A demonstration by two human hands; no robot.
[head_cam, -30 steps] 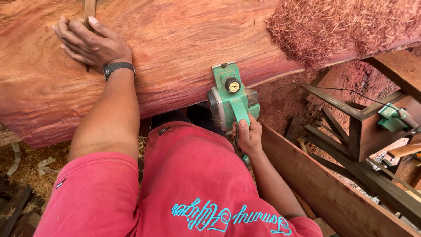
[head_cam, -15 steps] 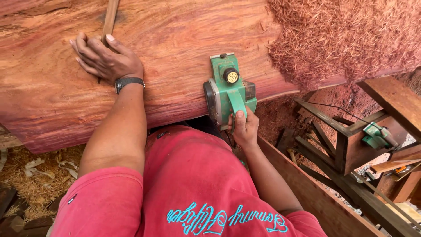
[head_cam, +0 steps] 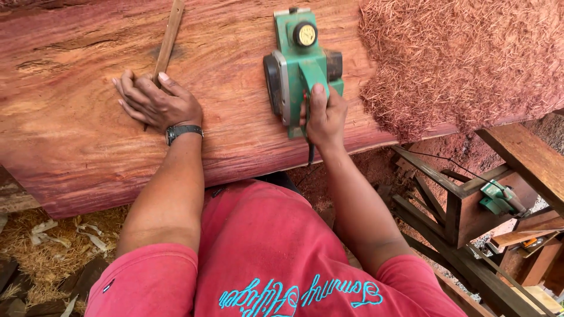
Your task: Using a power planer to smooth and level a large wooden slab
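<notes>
Planing of a reddish timber slab (head_cam: 235, 117). Right hand (head_cam: 325, 117) was closed round the handle of the green electric planer (head_cam: 301, 64), which had advanced from the slab's near edge, where it sat a second earlier, up onto the broad face, beside a heap of red shavings (head_cam: 464, 58). Left hand (head_cam: 157, 103) lay open, fingers spread flat on the slab, touching a thin wooden stick (head_cam: 167, 41). Planer carried a round yellow-faced knob; no legible label was visible.
</notes>
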